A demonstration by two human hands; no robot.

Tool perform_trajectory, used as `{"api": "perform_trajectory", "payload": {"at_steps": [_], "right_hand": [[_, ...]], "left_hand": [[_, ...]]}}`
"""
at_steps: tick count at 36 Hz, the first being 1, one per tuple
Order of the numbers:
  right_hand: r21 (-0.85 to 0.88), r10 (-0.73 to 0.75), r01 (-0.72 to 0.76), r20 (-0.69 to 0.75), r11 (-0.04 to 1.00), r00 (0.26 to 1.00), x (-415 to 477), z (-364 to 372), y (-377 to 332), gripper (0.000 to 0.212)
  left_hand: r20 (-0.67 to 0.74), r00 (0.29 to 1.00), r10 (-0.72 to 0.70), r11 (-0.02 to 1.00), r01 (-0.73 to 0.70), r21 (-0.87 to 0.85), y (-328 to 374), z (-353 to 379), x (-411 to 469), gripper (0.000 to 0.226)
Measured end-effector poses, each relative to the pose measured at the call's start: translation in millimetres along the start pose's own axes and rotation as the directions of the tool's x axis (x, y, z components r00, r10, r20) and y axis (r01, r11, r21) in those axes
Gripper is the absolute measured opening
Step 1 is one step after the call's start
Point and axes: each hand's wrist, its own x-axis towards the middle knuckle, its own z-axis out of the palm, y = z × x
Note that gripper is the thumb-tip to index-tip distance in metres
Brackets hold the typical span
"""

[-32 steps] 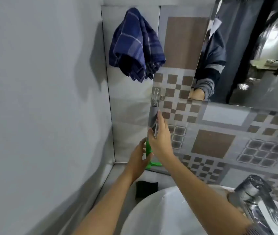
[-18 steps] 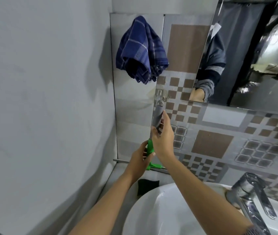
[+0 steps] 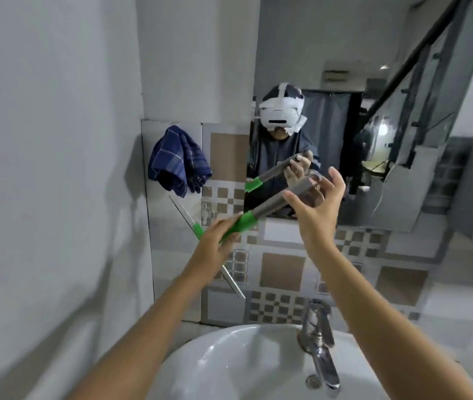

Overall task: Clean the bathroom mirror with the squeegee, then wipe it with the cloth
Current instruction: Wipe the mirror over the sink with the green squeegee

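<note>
I hold a squeegee [image 3: 269,207] with a grey handle, green neck and a thin metal blade out in front of the mirror [image 3: 330,82]. My left hand [image 3: 218,238] grips the green neck near the blade. My right hand [image 3: 316,203] closes loosely round the grey handle's upper end, with the fingers partly spread. The handle slants up to the right and the blade runs down toward the basin. A blue checked cloth [image 3: 177,160] hangs on the tiled wall left of the mirror. The mirror reflects a person with the squeegee.
A white basin [image 3: 229,368] with a chrome tap [image 3: 319,336] lies below my arms. A small metal hook [image 3: 207,213] is fixed on the tiles under the cloth. A plain grey wall closes the left side.
The squeegee has come off the wall hook and been lifted up and to the right, tilted across in front of the mirror. The view has swung upward, so the mirror fills more of it.
</note>
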Motion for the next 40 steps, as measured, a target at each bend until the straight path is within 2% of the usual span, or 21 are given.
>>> {"api": "perform_trajectory", "payload": {"at_steps": [2,4,8,11,14,18,23,26,31,35,40], "right_hand": [[-0.108,-0.049,0.053,0.038,0.993,0.998,11,-29,-11,0.065],[-0.286,-0.085,0.119,0.127,0.951,0.988,18,-57,-15,0.046],[-0.481,-0.061,0.187,0.266,0.857,0.962,22,-99,-21,0.034],[-0.628,-0.064,0.319,0.392,0.71,0.917,23,-125,-25,0.032],[-0.72,-0.012,0.42,0.497,0.552,0.867,26,-145,-26,0.029],[-0.737,0.017,0.494,0.564,0.462,0.825,24,-155,-27,0.031],[-0.72,0.044,0.513,0.598,0.468,0.8,20,-143,-32,0.039],[-0.736,-0.026,0.503,0.553,0.454,0.833,22,-140,-36,0.038],[-0.751,-0.117,0.554,0.552,0.359,0.825,36,-147,-48,0.044],[-0.751,-0.18,0.612,0.585,0.247,0.791,58,-150,-60,0.043],[-0.745,-0.242,0.65,0.609,0.152,0.755,99,-147,-84,0.044]], "left_hand": [[0.043,0.998,0.037,0.999,-0.038,0.035,12,-1,11,0.047],[0.102,0.993,0.066,0.994,-0.075,0.085,23,0,21,0.047],[0.233,0.969,0.084,0.977,-0.125,0.17,38,5,36,0.044],[0.3,0.951,0.072,0.964,-0.144,0.225,50,12,45,0.043],[0.34,0.931,0.133,0.938,-0.229,0.262,64,22,53,0.042],[0.354,0.916,0.188,0.922,-0.289,0.257,84,34,63,0.042],[0.382,0.887,0.258,0.916,-0.35,0.195,109,53,76,0.04],[0.348,0.88,0.323,0.894,-0.404,0.191,119,63,86,0.038],[0.291,0.861,0.418,0.856,-0.48,0.193,130,67,103,0.039],[0.214,0.816,0.537,0.77,-0.578,0.27,136,67,119,0.037],[0.072,0.798,0.599,0.707,-0.569,0.42,137,56,154,0.05]]}}
